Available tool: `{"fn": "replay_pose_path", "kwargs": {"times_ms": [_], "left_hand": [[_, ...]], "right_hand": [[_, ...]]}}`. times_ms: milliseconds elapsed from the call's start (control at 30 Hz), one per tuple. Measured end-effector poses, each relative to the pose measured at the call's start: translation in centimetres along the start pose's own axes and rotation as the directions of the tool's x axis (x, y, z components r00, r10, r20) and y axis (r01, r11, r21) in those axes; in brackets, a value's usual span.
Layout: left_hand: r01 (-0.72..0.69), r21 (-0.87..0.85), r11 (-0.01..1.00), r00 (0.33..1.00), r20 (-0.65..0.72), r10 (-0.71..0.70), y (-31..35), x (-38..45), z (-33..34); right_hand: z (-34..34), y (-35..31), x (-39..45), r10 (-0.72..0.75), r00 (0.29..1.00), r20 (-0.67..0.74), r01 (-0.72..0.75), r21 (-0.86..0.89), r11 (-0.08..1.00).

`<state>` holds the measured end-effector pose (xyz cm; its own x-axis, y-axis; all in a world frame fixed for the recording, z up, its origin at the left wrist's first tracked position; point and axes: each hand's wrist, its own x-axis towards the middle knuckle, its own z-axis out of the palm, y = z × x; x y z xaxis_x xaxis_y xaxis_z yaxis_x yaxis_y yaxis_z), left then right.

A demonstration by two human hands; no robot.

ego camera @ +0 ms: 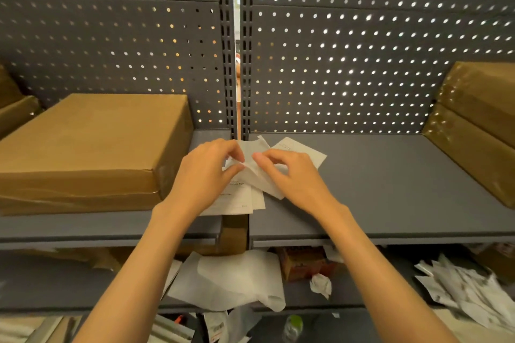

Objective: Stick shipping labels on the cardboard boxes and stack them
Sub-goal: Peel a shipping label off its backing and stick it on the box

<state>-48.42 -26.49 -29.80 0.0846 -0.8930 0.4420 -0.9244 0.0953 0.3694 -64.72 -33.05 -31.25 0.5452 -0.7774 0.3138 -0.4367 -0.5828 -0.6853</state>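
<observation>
Left hand (pixel 211 167) and right hand (pixel 289 175) are pinching a thin, limp white paper label (pixel 260 178); peel at its corner.

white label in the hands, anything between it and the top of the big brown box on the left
Nothing visible does. Both hands, left and right, pinch the white paper label over the grey metal shelf, just right of the flat brown cardboard box, whose top face is bare.
</observation>
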Motion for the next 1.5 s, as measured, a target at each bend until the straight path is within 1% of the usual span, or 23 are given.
{"fn": "replay_pose_path", "kwargs": {"times_ms": [67,133,233,300,367,467,533,600,667,800,900,1067,1133,1200,1267,1300,1367,1433,1500], "left_hand": [[-0.013,-0.012,1.000,1.000,-0.027,0.012,-0.4,0.3,0.0],[-0.026,-0.114,0.993,0.995,-0.095,0.015,-0.6,0.7,-0.2],[-0.043,-0.313,0.949,0.983,-0.183,-0.016,-0.7,1.6,-0.9],[-0.052,-0.407,0.912,0.976,-0.214,-0.040,-0.7,2.1,-1.2],[-0.058,-0.477,0.877,0.974,-0.222,-0.056,-0.7,2.4,-1.4],[-0.073,-0.577,0.813,0.979,-0.196,-0.051,-0.7,2.6,-1.5],[-0.072,-0.636,0.769,0.980,-0.187,-0.063,-1.0,2.8,-1.6],[-0.066,-0.668,0.741,0.978,-0.191,-0.085,-1.1,2.9,-1.6],[-0.054,-0.672,0.739,0.974,-0.198,-0.108,-1.2,3.1,-1.5],[-0.017,-0.653,0.757,0.955,-0.235,-0.181,-1.6,3.4,-1.4],[0.048,-0.668,0.742,0.938,-0.225,-0.262,-2.0,3.5,-1.3],[0.179,-0.681,0.710,0.925,-0.130,-0.357,-2.4,4.0,-0.8],[0.184,-0.728,0.661,0.907,-0.134,-0.400,-2.2,4.1,-0.8],[0.149,-0.777,0.611,0.885,-0.170,-0.433,-1.6,4.1,-1.1],[0.096,-0.822,0.562,0.874,-0.200,-0.442,-0.6,4.1,-1.8],[0.090,-0.843,0.530,0.879,-0.183,-0.440,-0.1,4.1,-2.1],[0.136,-0.859,0.494,0.911,-0.088,-0.403,1.0,4.1,-2.7],[0.191,-0.830,0.524,0.944,0.009,-0.330,1.8,4.2,-2.8],[0.192,-0.797,0.573,0.961,0.036,-0.273,2.2,4.3,-2.6]], "right_hand": [[-0.4,0.6,0.4,0.083,0.996,-0.022,-0.081,0.073,0.994],[-1.0,1.2,1.0,0.135,0.991,-0.004,-0.133,0.125,0.983],[-1.9,1.3,1.9,0.151,0.980,0.127,-0.167,0.121,0.979],[-2.3,1.0,2.7,0.147,0.968,0.202,-0.174,0.119,0.978],[-2.5,0.7,3.3,0.140,0.949,0.281,-0.175,0.103,0.979],[-2.5,0.1,3.7,0.105,0.912,0.397,-0.151,0.086,0.985],[-2.3,0.0,4.0,0.102,0.896,0.433,-0.149,0.075,0.986],[-1.9,0.1,4.2,0.113,0.896,0.430,-0.153,0.061,0.986],[-1.8,0.2,4.3,0.113,0.906,0.408,-0.148,0.056,0.987],[-2.5,0.1,4.2,0.055,0.952,0.302,-0.087,0.093,0.992],[-3.3,0.3,4.3,0.068,0.974,0.215,-0.103,0.153,0.983],[-4.6,0.4,4.3,0.172,0.981,0.086,-0.191,0.301,0.934],[-5.1,0.5,4.4,0.247,0.969,0.007,-0.229,0.401,0.887],[-5.6,0.4,4.6,0.320,0.945,-0.070,-0.245,0.499,0.831],[-6.0,0.0,4.7,0.351,0.928,-0.129,-0.225,0.556,0.800],[-6.1,-0.2,4.7,0.355,0.921,-0.162,-0.207,0.569,0.796],[-6.2,-0.9,4.8,0.339,0.912,-0.232,-0.156,0.568,0.808],[-6.2,-1.8,5.1,0.269,0.912,-0.310,-0.071,0.526,0.848],[-6.3,-2.4,5.2,0.186,0.918,-0.350,-0.001,0.467,0.884]]}}
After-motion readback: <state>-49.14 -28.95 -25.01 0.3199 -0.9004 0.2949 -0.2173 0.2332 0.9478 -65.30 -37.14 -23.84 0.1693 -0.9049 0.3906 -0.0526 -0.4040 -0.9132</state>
